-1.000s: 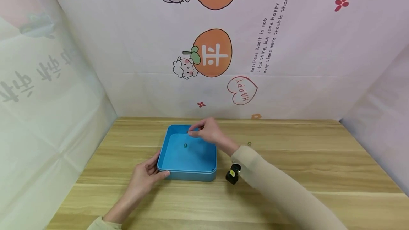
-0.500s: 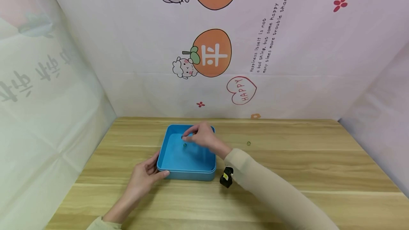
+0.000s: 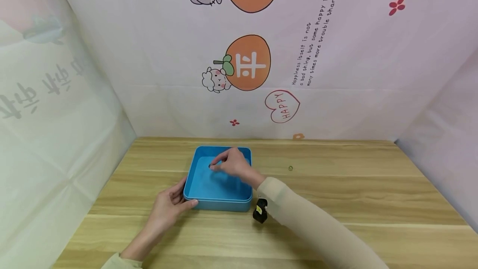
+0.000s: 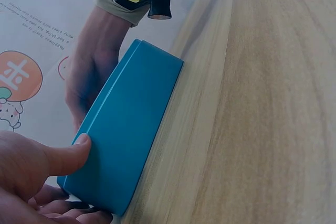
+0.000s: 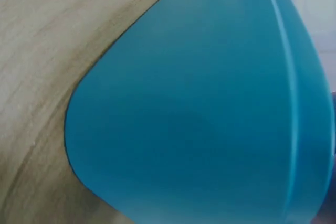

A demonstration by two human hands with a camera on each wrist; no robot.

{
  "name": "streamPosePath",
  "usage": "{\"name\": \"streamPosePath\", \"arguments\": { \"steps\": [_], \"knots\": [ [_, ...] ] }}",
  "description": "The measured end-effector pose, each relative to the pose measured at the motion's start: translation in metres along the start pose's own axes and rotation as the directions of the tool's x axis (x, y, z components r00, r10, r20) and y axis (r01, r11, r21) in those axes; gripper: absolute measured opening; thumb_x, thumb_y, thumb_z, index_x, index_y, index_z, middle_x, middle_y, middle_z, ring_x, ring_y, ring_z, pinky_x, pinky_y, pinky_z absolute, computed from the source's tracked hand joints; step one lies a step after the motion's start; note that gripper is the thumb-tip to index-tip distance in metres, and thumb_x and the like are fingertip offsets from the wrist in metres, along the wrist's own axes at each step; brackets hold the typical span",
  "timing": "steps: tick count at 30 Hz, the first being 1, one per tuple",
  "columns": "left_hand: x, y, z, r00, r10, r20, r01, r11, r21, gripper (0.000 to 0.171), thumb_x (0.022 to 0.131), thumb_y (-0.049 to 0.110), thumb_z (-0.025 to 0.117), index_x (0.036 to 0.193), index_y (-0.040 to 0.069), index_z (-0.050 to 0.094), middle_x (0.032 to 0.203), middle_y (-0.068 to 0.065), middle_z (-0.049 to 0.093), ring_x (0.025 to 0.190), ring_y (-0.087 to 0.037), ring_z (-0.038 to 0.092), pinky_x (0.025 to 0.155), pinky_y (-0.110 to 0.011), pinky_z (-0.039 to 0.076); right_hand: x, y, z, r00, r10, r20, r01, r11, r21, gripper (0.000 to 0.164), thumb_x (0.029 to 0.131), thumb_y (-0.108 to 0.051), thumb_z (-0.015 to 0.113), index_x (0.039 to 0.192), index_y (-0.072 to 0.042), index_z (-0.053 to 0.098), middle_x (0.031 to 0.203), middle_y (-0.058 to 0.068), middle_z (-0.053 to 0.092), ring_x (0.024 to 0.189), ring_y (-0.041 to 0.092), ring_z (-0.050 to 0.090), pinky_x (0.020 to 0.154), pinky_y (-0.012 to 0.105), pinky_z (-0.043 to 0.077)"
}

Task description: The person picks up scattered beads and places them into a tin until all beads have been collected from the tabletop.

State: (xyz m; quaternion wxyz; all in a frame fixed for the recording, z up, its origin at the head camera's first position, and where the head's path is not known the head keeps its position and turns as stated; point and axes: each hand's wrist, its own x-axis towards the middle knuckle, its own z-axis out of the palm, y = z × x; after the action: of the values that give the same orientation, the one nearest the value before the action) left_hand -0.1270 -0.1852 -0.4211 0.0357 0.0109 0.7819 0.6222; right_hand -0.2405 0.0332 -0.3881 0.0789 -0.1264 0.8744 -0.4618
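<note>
An open square blue box (image 3: 224, 206) sits on the wooden table. My left hand (image 3: 167, 209) grips its near left corner, the thumb on the front wall and the fingers round the side, as the left wrist view also shows. My right hand (image 3: 236, 164) reaches down inside the box, thumb and forefinger pinching a small dark round thing (image 3: 210, 166) like a marble, low over the floor of the box. A small greenish glass marble (image 3: 290, 168) lies on the table right of the box. In the right wrist view the box wall (image 5: 184, 98) hides the hand.
The wooden table top (image 3: 336, 202) reaches back to a printed white cloth (image 3: 168, 107). More white cloth hangs at the left and right sides. A black camera (image 3: 260, 211) on the right wrist hangs just outside the near right corner of the box.
My right hand has moved left, nearer and lower into the box with the small dark round thing. The green marble seen inside the box earlier is no longer visible. The left hand stays put.
</note>
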Motion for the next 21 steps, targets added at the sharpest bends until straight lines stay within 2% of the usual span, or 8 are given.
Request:
{"name": "streamPosePath", "arguments": {
  "steps": [7,21],
  "knots": [
    [0.0004,-0.0009,-0.0002,1.0,0.009,0.001,-0.009,1.0,-0.004,0.08,0.094,0.004,0.081,0.161,-0.001,0.037,0.161,-0.024,0.039,0.142,-0.038,0.046,0.104,-0.041,0.051,-0.0007,0.0014,0.0056,1.0,0.004,0.01,-0.004,1.0,0.005,0.008,0.094,-0.018,0.084,0.097,-0.012,0.087,0.086,0.001,0.065,0.077,0.02,0.049,0.064,0.031,0.034],
    [0.0001,-0.0013,-0.0007,1.0,0.007,-0.001,-0.007,1.0,-0.001,0.08,0.094,0.004,0.081,0.162,0.0,0.037,0.162,-0.024,0.038,0.142,-0.038,0.045,0.105,-0.042,0.05,0.0013,0.0035,0.0101,1.0,0.001,0.007,-0.001,1.0,-0.004,0.008,0.094,-0.019,0.084,0.097,-0.012,0.087,0.086,-0.002,0.068,0.077,0.02,0.051,0.064,0.031,0.036]
  ]
}}
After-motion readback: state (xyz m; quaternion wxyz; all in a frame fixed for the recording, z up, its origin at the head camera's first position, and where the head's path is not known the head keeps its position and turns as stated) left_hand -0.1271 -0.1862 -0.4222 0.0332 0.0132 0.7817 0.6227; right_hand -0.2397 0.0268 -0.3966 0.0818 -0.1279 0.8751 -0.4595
